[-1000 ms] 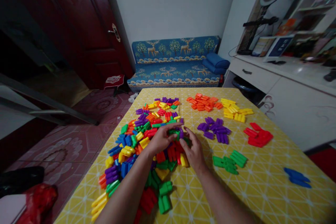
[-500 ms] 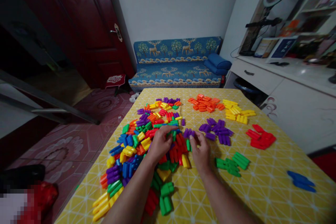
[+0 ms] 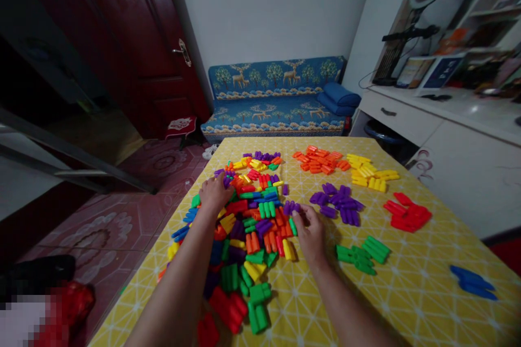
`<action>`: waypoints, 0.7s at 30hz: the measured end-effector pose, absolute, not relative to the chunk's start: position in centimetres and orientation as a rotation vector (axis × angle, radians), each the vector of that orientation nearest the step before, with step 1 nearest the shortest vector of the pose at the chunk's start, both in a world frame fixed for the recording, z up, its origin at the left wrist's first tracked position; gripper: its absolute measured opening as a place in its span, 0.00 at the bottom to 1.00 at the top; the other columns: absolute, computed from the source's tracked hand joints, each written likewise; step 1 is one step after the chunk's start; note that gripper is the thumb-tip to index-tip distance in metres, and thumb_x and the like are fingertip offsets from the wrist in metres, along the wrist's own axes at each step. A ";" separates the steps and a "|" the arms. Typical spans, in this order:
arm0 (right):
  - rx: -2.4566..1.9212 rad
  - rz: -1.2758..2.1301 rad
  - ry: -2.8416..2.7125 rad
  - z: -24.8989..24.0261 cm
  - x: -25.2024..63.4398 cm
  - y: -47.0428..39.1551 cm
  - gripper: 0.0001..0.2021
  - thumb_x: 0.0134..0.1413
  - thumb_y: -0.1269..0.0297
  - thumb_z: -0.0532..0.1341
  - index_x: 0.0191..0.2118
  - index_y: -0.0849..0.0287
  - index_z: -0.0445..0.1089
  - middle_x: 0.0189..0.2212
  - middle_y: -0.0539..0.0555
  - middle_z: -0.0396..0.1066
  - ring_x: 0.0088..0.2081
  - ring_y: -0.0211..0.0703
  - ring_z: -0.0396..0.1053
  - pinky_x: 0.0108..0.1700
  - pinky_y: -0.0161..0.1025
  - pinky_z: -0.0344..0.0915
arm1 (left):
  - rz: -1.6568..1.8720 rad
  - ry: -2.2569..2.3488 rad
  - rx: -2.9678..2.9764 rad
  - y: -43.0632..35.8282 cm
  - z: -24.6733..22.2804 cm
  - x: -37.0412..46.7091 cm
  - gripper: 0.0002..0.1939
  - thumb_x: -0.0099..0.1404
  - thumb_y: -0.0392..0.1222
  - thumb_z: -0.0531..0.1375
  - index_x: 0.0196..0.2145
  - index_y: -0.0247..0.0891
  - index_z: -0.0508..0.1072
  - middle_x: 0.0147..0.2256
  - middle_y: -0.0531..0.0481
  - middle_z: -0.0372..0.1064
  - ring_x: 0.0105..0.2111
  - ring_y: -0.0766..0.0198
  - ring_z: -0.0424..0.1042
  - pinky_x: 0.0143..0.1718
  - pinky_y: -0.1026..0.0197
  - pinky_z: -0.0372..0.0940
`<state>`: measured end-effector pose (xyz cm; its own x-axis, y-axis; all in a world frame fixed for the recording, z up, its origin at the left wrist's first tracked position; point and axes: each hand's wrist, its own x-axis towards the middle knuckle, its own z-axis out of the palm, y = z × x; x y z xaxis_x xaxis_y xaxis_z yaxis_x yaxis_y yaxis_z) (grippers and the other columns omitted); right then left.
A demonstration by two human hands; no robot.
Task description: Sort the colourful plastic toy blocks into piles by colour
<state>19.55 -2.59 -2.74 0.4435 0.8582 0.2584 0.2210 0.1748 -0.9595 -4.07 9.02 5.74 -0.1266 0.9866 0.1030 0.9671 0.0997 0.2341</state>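
Note:
My left hand [image 3: 216,193] reaches over the far left part of a mixed heap of plastic building blocks [image 3: 236,207]. Its fingers are spread and touch or hover just by some purple blocks [image 3: 227,178]; which, I cannot tell. At the heap's right edge my right hand [image 3: 311,230] pinches a purple block [image 3: 290,207] between thumb and fingers. A green block [image 3: 293,226] lies just beside the right thumb. Purple blocks sorted in a loose group [image 3: 340,201] lie to the right of that hand, and a few green blocks [image 3: 360,255] sit nearer me.
Farther back on the yellow patterned tablecloth [image 3: 309,293] are orange blocks [image 3: 319,160] and yellow blocks [image 3: 368,172]. Red blocks [image 3: 407,212] and blue blocks [image 3: 472,283] lie on the right. A blue sofa [image 3: 268,103] stands beyond the table, a white cabinet [image 3: 459,146] to the right.
My left hand has moved from the heap's middle to its far left, uncovering green, purple and orange blocks. My right hand stays in place with the purple block.

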 end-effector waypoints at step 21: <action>-1.354 0.374 -1.123 -2.9 19.9 -2.3 0.10 0.54 0.62 0.58 0.42 0.59 0.69 0.40 0.58 0.73 0.40 0.47 0.71 0.40 0.42 0.69 | 0.681 0.982 2.456 3.3 6.1 4.9 0.22 0.59 0.35 0.62 0.52 0.41 0.74 0.53 0.44 0.72 0.54 0.52 0.68 0.56 0.50 0.63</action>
<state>19.94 -2.33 -2.93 0.4691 0.7788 0.4164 0.3737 0.2522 -0.8926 4.87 3.31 6.07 0.6332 0.7192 0.2861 0.5202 -0.6691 0.5308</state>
